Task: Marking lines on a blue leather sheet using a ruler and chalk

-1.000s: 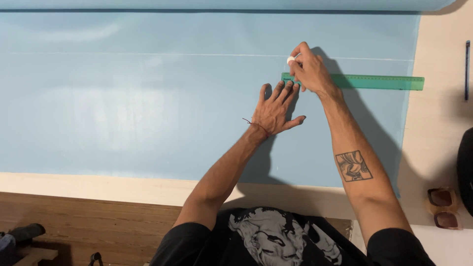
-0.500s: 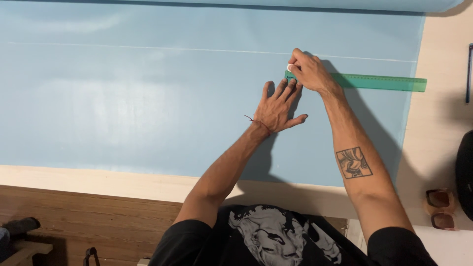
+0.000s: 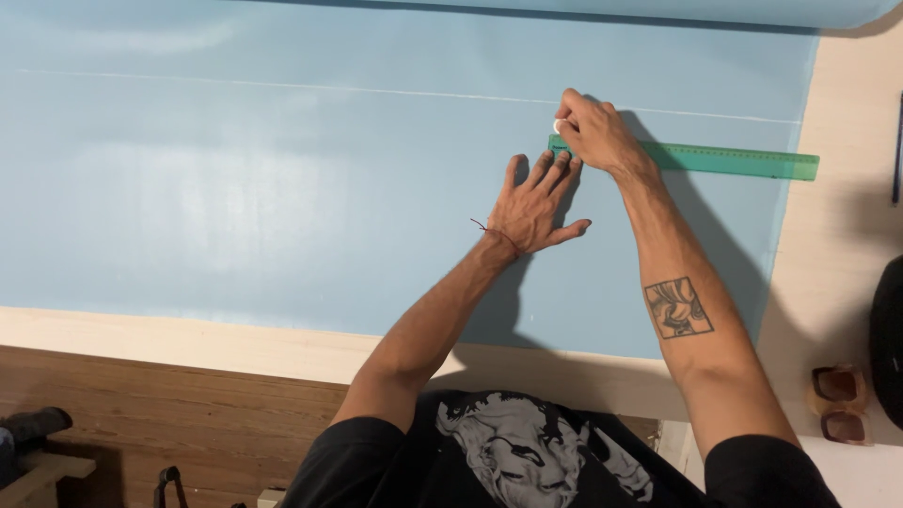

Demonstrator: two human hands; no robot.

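Note:
A wide sheet of light blue fabric (image 3: 282, 188) lies spread on a pale table (image 3: 847, 263), with a thin white chalk line (image 3: 282, 87) drawn across it. A green transparent ruler (image 3: 734, 160) lies flat on the fabric at the right. My left hand (image 3: 536, 202) rests flat with fingers spread, fingertips at the ruler's left end. My right hand (image 3: 593, 132) is closed around a small white piece of chalk (image 3: 560, 125), its tip at the ruler's left end, just below the chalk line.
A roll of the same blue fabric (image 3: 658, 9) runs along the far edge. Brown sunglasses (image 3: 842, 404) and a dark rounded object (image 3: 889, 348) sit at the right. A thin dark pen (image 3: 897, 160) lies near the right edge. Wooden floor (image 3: 169, 414) shows below the table.
The view has drifted slightly; both hands stay at the ruler's left end, the right hand with the chalk barely shifted.

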